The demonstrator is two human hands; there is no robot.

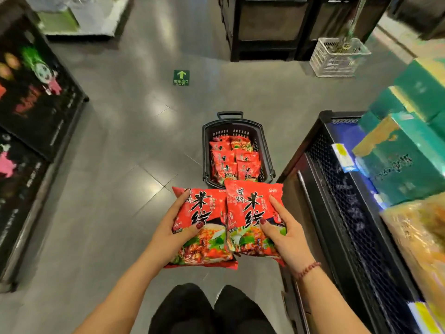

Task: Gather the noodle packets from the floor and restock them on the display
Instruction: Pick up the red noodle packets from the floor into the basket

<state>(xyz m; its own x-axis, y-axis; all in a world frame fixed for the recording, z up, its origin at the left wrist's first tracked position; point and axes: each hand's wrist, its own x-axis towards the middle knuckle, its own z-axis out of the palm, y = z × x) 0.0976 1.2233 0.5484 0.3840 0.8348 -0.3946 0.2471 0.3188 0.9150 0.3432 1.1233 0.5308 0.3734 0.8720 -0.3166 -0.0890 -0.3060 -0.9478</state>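
With the left hand (178,227) gripping one red rice-noodle packet (204,225) and the right hand (284,230) gripping a second packet (250,213) above the floor, more packets wait in the black basket (207,150), so carrying both rightward onto the display (349,189) seems next.

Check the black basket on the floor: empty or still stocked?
Still stocked. Red noodle packets fill the basket floor; depth of the pile cannot be told.

Two packets (228,220) side by side in front — basket (207,150) beyond, display (349,213) at right
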